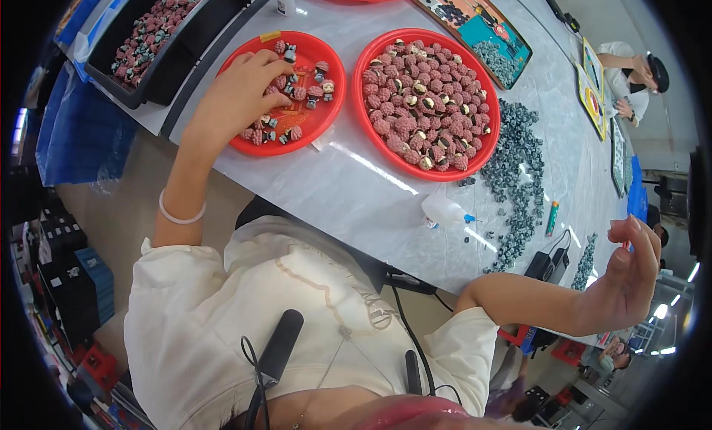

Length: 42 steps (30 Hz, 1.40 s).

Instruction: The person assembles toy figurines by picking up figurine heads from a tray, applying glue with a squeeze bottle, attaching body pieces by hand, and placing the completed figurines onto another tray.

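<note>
My left hand point(241, 96) is over the left red plate point(326, 55), its thumb and fingers apart around small figurines with pink knobbly hair. More of these figurines point(315, 95) lie about the plate, some with pale faces and dark grey-green bodies. At the right, my right hand point(619, 285) is raised above the table's edge. Its fingers curl toward the thumb, and a tiny reddish bit shows at the tips, too small to name. Beside the left plate stands a larger red plate point(359, 122), heaped with pink knobbly hair pieces point(437, 104), several showing dark and cream undersides.
Small dark grey-green parts point(519, 170) spread along the table point(356, 200). Near them lie a white squeeze bottle point(443, 210), a green tube point(552, 218) and a black adapter point(545, 265). A black bin point(167, 74) holds more pink pieces. Another person point(630, 78) sits across the table.
</note>
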Motion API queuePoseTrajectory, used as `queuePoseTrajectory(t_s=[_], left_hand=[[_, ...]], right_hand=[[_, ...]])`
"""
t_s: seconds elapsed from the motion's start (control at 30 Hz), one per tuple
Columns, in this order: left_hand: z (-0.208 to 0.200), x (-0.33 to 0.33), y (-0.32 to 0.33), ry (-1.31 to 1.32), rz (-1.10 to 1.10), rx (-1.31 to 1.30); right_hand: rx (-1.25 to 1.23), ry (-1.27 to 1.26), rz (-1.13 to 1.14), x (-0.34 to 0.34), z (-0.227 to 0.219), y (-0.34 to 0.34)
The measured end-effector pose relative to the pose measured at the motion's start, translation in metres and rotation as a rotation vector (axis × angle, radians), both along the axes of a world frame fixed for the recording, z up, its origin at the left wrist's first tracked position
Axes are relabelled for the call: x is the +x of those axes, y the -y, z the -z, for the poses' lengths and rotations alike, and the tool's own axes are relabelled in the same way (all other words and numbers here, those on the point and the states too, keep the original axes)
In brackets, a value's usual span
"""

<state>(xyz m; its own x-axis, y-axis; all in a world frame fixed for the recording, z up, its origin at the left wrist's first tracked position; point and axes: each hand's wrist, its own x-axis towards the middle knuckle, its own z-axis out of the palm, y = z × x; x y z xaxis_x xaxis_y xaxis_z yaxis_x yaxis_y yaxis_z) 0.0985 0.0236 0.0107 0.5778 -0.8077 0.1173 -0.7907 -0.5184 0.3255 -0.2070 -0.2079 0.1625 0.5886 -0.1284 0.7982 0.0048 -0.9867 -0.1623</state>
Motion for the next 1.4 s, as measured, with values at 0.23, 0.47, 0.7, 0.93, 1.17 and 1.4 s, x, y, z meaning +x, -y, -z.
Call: queuePoseTrajectory(t_s=[0.23,0.47,0.7,0.93,1.17,1.4], left_hand=[[-0.024,0.002,-0.009,-0.237,0.121,-0.209],[-0.016,-0.020,-0.006,-0.286,0.094,-0.003],[-0.002,-0.017,0.006,-0.187,0.174,-0.173],[0.014,-0.007,0.015,0.097,-0.024,-0.125],[0.027,-0.015,0.016,0.137,0.011,-0.014],[0.020,-0.020,0.014,0.068,0.016,-0.105]], right_hand=[[-0.022,0.020,0.035,0.000,0.002,0.003],[-0.049,0.050,0.035,-0.012,-0.004,0.008],[-0.025,-0.029,-0.008,-0.016,-0.008,0.013],[-0.030,0.034,0.020,-0.026,-0.007,0.013],[0.004,0.116,-0.022,-0.021,-0.004,0.014],[0.003,0.066,0.019,-0.022,-0.004,0.009]])
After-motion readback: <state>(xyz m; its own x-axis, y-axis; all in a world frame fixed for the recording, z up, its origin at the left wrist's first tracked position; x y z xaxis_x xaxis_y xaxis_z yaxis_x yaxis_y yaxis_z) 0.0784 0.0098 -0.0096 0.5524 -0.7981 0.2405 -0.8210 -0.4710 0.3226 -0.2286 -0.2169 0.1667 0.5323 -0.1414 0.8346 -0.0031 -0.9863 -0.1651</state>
